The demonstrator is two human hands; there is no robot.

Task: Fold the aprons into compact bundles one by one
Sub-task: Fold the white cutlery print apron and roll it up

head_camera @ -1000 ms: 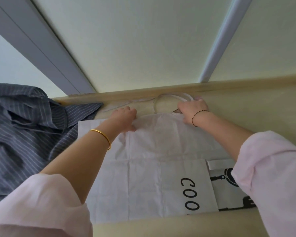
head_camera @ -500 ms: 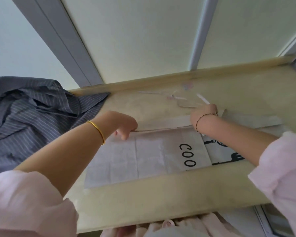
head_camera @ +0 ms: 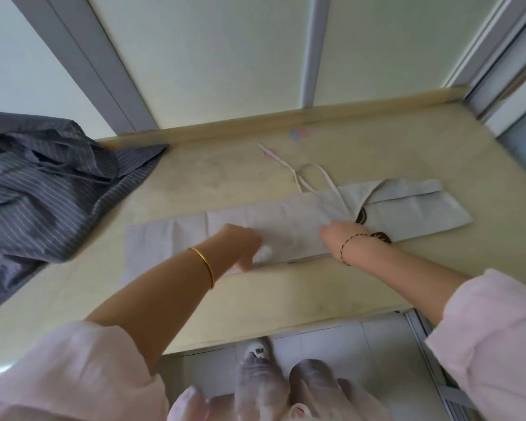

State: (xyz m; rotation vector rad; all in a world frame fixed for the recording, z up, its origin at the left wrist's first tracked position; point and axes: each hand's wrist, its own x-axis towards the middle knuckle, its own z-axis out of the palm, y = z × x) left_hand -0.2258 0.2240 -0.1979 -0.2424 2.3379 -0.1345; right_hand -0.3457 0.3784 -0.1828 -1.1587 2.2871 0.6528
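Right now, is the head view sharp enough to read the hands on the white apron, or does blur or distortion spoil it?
Head view: motion blur smears the left hand and right hand on the white apron; wide-angle bends the window frames; light soft, no glare.

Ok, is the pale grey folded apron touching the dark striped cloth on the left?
Apart. The head view shows bare yellowish table between the pale grey folded apron and the dark striped cloth.
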